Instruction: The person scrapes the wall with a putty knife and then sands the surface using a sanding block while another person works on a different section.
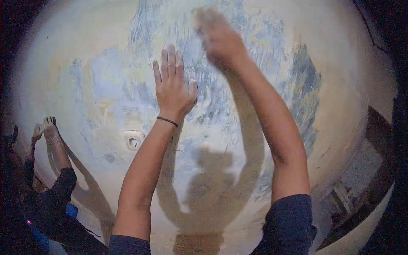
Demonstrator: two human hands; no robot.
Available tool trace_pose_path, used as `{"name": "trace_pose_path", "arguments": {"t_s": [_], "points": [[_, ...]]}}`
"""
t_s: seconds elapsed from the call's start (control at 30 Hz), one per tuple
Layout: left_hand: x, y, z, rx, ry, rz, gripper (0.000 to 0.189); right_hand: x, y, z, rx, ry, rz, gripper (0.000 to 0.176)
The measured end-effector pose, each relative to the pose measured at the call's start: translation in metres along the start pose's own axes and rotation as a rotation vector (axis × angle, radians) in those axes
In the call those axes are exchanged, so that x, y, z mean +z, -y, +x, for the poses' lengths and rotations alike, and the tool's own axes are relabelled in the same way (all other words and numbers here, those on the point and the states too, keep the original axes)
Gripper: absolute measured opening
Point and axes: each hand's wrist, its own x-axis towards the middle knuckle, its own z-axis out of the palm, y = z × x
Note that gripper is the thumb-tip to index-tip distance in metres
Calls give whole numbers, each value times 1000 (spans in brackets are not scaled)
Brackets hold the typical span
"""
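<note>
A wall [106, 76] with blue, grey and yellowish patches of worn paint or plaster fills the view. My left hand [175, 87] lies flat against it, fingers stretched upward and whitish at the tips, with a dark band around the wrist. Higher and to the right, my right hand [221, 42] is raised at the wall, its fingers curled and smeared by motion. Whatever those fingers may hold is too blurred to make out. A white power socket [134, 140] sits in the wall, below and left of my left hand.
At the left, another person [55, 199] in dark clothing reaches up with both hands [45, 127] at the same wall. My shadow [208, 182] falls across the wall between my arms. At lower right is a greyish surface [361, 174] beside dark edges. A dark cable [365, 23] runs at upper right.
</note>
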Motion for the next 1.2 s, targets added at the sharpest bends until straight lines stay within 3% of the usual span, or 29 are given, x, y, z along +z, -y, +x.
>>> {"name": "trace_pose_path", "arguments": {"t_s": [0.07,0.13,0.17,0.27,0.33,0.37,0.4,0.53,0.6,0.63,0.67,0.73,0.77,0.83,0.87,0.93,0.97,1.0,1.07,1.1,1.17,1.2], "points": [[-4,-1,-1,24,31,13,91,-23,23,-23,-150,91,176,54],[-4,0,-4,32,46,20,92,-25,-10,-41,-94,63,129,54],[-4,2,-2,43,53,20,93,-22,-25,-43,123,-5,133,48],[-4,1,-1,54,41,43,92,-35,-33,-56,346,-160,-224,55],[-4,2,5,84,38,21,91,-34,-13,-79,124,-15,-20,56],[-5,4,15,126,23,9,90,-36,-4,-85,12,199,62,55],[-4,7,31,135,12,5,90,-39,-11,-80,11,191,51,55],[7,8,73,159,-62,118,86,-45,-60,-49,244,17,-232,54],[11,14,68,107,-145,107,89,-30,-56,-40,600,-250,-118,52],[10,14,67,97,-159,134,90,-27,-40,-38,396,-220,-138,53],[10,14,66,94,-160,139,90,-16,-28,-33,149,-172,-351,51],[11,15,69,97,-160,159,91,-17,-6,-37,-15,-85,-78,52],[13,17,68,97,-152,159,91,-24,-10,-31,-10,-80,-74,52],[21,21,69,104,-139,114,95,-38,-34,-16,419,-80,97,54],[19,20,69,105,-142,114,95,-35,-40,-14,418,-82,96,54],[16,19,69,100,-112,129,96,-29,-46,-10,605,163,-266,55],[13,17,68,102,-116,130,96,-34,-16,-10,500,3,-89,53],[11,15,68,92,-107,121,96,3,-26,-28,138,-145,-156,57],[11,17,72,78,-106,111,96,-34,19,-30,39,94,19,54],[12,18,72,86,-119,102,96,-40,10,-27,41,98,19,54],[13,18,68,86,-128,83,96,-48,-29,-23,416,130,-86,57],[12,18,69,84,-136,82,93,-46,-45,-24,414,133,-93,57]]}}
